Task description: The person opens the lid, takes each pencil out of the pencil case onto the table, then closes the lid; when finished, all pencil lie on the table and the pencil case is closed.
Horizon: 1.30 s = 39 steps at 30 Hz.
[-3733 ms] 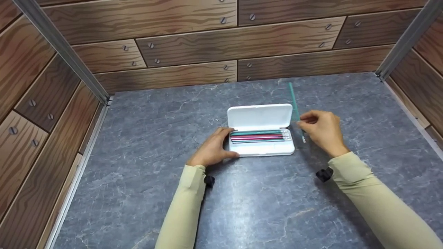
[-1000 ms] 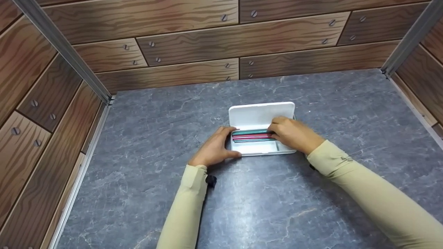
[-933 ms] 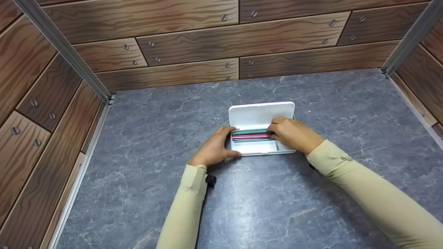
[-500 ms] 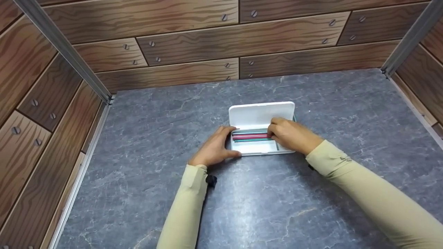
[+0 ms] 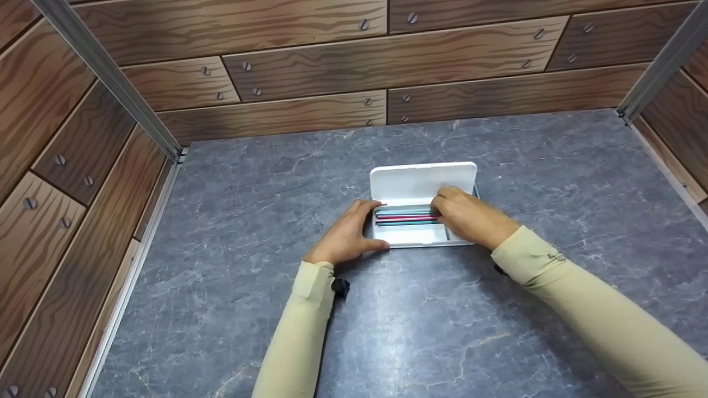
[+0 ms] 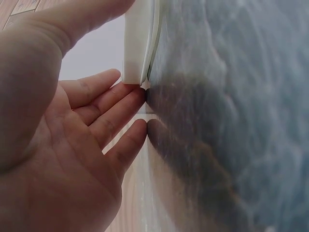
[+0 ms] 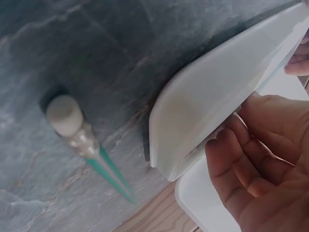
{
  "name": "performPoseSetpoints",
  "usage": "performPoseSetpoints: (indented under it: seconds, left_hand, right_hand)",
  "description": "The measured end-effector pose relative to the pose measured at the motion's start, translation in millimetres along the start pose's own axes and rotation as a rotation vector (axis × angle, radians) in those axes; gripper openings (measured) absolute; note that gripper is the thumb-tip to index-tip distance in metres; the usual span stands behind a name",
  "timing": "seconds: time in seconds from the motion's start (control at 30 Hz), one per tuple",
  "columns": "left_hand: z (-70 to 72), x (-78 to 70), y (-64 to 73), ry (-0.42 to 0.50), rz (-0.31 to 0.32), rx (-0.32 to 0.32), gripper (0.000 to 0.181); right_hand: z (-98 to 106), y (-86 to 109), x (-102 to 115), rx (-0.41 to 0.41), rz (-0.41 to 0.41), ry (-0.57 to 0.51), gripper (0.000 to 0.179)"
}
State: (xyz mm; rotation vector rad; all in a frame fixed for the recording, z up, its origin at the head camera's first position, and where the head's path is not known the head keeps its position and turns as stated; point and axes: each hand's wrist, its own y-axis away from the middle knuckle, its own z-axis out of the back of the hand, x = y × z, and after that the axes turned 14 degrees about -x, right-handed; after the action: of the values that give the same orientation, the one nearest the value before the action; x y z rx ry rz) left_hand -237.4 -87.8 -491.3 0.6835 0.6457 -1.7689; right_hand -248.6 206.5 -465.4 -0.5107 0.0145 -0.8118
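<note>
A white pencil case (image 5: pixel 412 236) stands with its lid (image 5: pixel 420 182) raised on the grey table. Several teal, pink and dark pencils (image 5: pixel 401 218) lie side by side in its rear compartment. My left hand (image 5: pixel 345 232) holds the case's left end, thumb at the front edge and fingers at the rear corner. Over the pencils' right ends, my right hand (image 5: pixel 470 218) reaches in with curled fingers and pinches at them; its fingertips are hidden in the head view. A teal pencil (image 7: pixel 111 174) with a white eraser lies on the table outside the case, mostly behind the lid in the head view.
The grey marbled table (image 5: pixel 249 221) spreads around the case. Wood-print panels (image 5: pixel 304 72) wall the back and sides, with metal posts (image 5: pixel 110 77) at the corners.
My right hand has come from the teal pencil right of the case to the pencils inside. Over the last second, the pencils under its fingers shifted slightly. My left hand stays on the case.
</note>
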Motion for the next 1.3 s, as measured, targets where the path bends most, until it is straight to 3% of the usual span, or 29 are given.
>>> performPoseSetpoints:
  seconds: [0.4, 0.63, 0.87, 0.97, 1.07, 1.3]
  left_hand:
    - [0.7, 0.4, -0.9, 0.005, -0.020, -0.006, 0.091]
    - [0.7, 0.0, -1.6, -0.004, -0.014, 0.002, 0.092]
    - [0.7, 0.7, -0.7, -0.006, -0.010, 0.003, 0.092]
    - [1.5, 0.1, -0.9, -0.006, -0.008, -0.001, 0.092]
    - [1.8, 0.2, -1.5, -0.004, -0.006, -0.001, 0.092]
    - [-1.2, 4.6, -1.1, 0.006, -0.030, -0.007, 0.091]
  right_hand:
    - [-1.5, 11.9, -5.6, -0.108, 0.042, 0.022, 0.009]
    - [8.6, 15.5, -7.0, -0.116, -0.024, -0.057, 0.011]
    - [31.1, 16.4, -6.5, -0.302, -0.095, -0.127, 0.022]
    - [44.4, 16.9, -8.8, -0.375, -0.161, -0.139, 0.027]
    - [55.0, 19.1, -12.3, -0.409, -0.281, -0.124, 0.028]
    - [60.1, 34.7, -25.7, -0.372, -0.555, -0.130, 0.033]
